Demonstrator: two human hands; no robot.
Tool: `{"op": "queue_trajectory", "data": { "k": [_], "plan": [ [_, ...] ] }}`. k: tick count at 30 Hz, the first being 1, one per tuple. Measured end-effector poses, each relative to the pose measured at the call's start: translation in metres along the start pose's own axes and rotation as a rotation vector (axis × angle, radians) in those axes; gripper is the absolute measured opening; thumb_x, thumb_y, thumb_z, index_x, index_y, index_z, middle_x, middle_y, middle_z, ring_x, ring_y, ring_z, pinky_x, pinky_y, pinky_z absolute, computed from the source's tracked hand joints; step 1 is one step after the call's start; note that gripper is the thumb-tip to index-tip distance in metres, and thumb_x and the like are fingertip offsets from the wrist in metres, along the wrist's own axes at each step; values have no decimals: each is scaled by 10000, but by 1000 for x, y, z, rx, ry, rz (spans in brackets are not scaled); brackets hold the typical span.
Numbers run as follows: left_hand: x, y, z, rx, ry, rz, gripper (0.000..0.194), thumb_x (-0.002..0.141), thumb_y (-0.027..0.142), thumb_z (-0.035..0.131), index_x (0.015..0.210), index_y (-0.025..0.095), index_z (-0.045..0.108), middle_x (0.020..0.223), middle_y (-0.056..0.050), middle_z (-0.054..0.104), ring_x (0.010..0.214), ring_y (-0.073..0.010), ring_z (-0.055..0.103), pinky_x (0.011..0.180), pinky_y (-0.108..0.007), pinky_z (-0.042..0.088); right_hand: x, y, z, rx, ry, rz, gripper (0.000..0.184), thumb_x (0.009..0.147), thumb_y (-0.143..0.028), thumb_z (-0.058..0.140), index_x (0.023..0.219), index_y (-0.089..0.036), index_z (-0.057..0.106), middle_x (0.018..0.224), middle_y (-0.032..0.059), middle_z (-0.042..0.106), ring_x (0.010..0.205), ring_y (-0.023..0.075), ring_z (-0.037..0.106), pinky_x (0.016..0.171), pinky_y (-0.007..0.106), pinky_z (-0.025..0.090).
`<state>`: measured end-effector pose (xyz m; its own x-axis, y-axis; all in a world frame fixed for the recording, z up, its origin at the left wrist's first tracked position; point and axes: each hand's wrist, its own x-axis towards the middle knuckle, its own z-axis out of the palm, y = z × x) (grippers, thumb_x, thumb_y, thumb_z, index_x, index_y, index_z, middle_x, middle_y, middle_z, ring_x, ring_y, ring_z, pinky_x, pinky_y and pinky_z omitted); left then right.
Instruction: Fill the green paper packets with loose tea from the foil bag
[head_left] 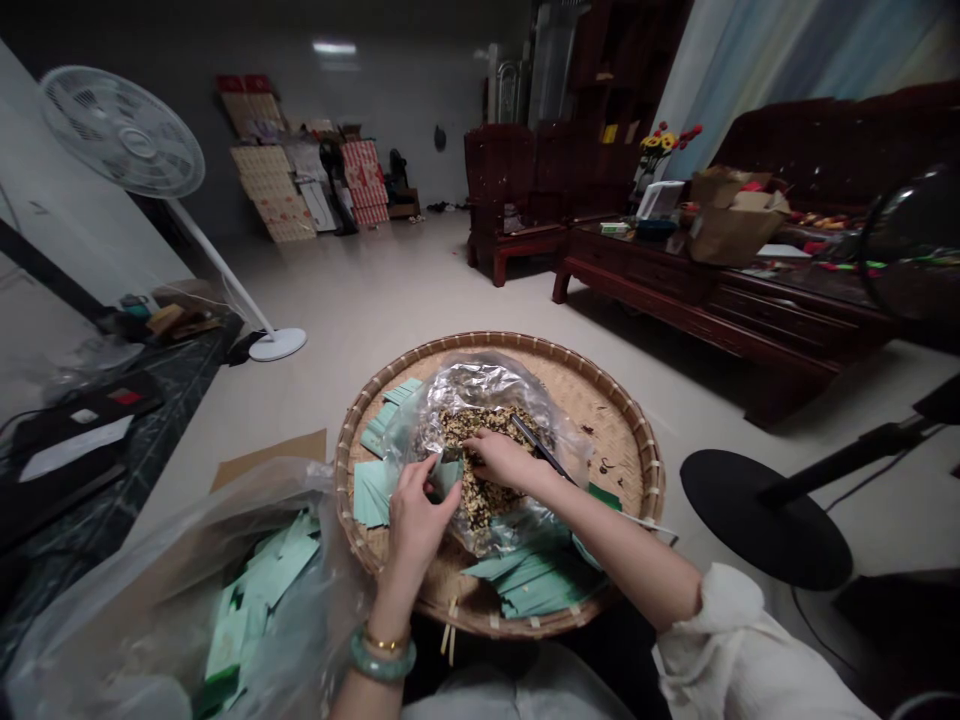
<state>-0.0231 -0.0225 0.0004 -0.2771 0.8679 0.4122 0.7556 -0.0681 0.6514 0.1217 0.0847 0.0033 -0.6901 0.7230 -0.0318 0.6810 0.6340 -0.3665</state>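
Note:
A round woven bamboo tray [592, 375] rests on the floor in front of me. In it sits an open, crinkled foil-lined plastic bag [480, 385] holding a brown, speckled seed or grain mixture [480, 425]. My left hand [420, 520], with a jade bangle and a gold bracelet, is shut on a small pale green paper piece [448, 477] at the bag's edge. My right hand [504, 460] presses into the mixture, and a thin black stick [541, 447] runs under it. Stacks of pale green paper pieces [536, 585] lie on the tray's near side, with more [373, 492] at its left.
A clear plastic bag [150, 600] full of green paper pieces lies at my left, beside a dark counter [142, 420]. A black round fan base [761, 518] stands at my right. A standing fan [124, 130], dark wooden furniture [720, 310] and cartons [300, 170] stand further off.

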Motion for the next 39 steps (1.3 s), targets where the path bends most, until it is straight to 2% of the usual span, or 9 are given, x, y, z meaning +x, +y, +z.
{"op": "queue_trajectory", "data": {
  "k": [4,10,16,21,26,30,34,36,39],
  "plan": [
    [-1,-1,0,-9,-2,8,408,706,300,638,1089,165,601,834,-31,578,633,-136,533,631,-281,491,6,4,0,43,-10,-7,251,695,-125,608,930,-163,689,941,87,674,905,216,614,773,259,422],
    [-1,-2,1,-7,-14,11,404,708,298,638,1086,159,601,842,-36,583,636,-139,538,638,-286,497,1,11,-4,98,2,4,252,699,-97,578,902,-178,703,868,39,706,824,173,630,713,223,417],
    [0,1,2,8,-38,1,408,710,279,633,1089,132,599,839,-44,587,638,-144,543,629,-290,497,0,8,-2,103,35,7,406,642,-176,676,1045,-152,639,945,79,678,854,196,604,720,243,404],
    [-1,0,2,3,-33,14,402,706,272,638,1085,145,600,857,-45,595,642,-144,546,639,-295,500,4,1,6,105,38,13,211,642,-107,612,837,-135,689,843,80,688,795,189,608,694,239,399],
    [-1,-1,2,10,-33,28,404,718,273,632,1098,142,591,868,-49,594,642,-142,543,638,-292,500,1,9,-3,157,100,48,185,669,-119,593,826,-142,689,792,53,690,739,168,608,659,234,414],
    [0,3,3,22,-22,36,403,713,286,637,1094,160,596,858,-45,594,641,-147,546,630,-297,499,-8,18,-27,468,210,64,157,661,-100,582,787,-137,669,706,23,664,638,129,588,590,222,437],
    [2,12,7,4,-28,42,412,705,271,640,1102,165,594,876,-48,588,639,-143,549,623,-292,500,-17,9,-54,885,218,20,145,667,-148,599,809,-140,630,637,-12,607,539,95,550,510,214,460],
    [3,17,10,-19,-21,47,421,701,262,642,1111,181,590,896,-47,587,643,-141,553,625,-289,500,-20,-1,-62,995,213,6,154,665,-192,632,810,-144,616,626,-24,589,520,86,540,500,216,470],
    [4,23,13,-43,-1,51,420,695,250,646,1107,188,590,904,-45,585,658,-143,557,641,-290,501,-24,-15,-64,1028,209,-3,164,670,-219,651,811,-141,618,647,-16,601,546,86,550,518,219,480]
  ]
}}
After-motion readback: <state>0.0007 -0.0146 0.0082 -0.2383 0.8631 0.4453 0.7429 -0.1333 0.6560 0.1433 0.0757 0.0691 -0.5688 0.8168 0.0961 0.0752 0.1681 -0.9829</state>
